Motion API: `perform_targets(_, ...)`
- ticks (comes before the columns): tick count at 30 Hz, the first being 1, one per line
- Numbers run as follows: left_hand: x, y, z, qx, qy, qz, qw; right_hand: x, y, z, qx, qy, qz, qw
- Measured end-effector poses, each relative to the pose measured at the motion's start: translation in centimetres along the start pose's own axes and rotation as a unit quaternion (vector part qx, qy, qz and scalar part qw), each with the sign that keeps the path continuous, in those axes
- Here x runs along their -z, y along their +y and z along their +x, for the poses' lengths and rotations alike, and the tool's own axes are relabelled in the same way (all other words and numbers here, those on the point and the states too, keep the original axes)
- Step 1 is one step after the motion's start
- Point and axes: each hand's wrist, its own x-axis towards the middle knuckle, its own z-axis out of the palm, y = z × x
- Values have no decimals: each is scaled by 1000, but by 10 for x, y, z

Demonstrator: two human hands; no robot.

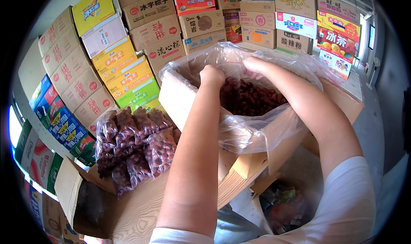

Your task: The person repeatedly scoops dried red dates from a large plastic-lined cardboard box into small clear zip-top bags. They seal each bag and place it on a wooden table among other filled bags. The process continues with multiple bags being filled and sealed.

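A large cardboard box (180, 96), lined with a clear plastic liner (242, 134), holds a heap of dark red dried dates (252, 96). Both my arms reach over its near side. My left hand (212, 76) is closed in a fist near the left inner side, above the dates. Across from it, at the far side, my right hand (255, 67) has its fingers curled, partly hidden behind the wrist. Thin clear plastic, seemingly a bag (231, 65), stretches between the two hands. Its lower part is hard to make out against the liner and the dates.
Several filled clear bags of dates (158, 152) are piled on the wooden table (141, 214) at the left. An opened carton (70, 192) stands at the table's left end. Stacked cartons (158, 29) line the back. Below the table, another open box (282, 205) holds wrappers.
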Motion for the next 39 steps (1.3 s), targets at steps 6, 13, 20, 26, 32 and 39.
perform_targets(6,6,2,-10,1,5,7,1000,-45,16,-21,-65,-306,-330,891)
perform_targets(13,9,14,-24,-39,41,30,998,-74,39,-14,-119,-405,-252,871)
perform_targets(20,18,21,-34,22,-1,-80,997,-81,48,-38,58,-199,-171,963)
perform_targets(26,28,25,-40,22,-25,-87,996,-84,51,-8,-74,-363,-252,894)
perform_targets(32,33,24,-45,11,-24,-73,997,-83,32,-37,-93,-332,-260,902)
perform_targets(39,35,25,-49,8,-32,-80,996,-74,12,-63,-112,-346,-287,886)
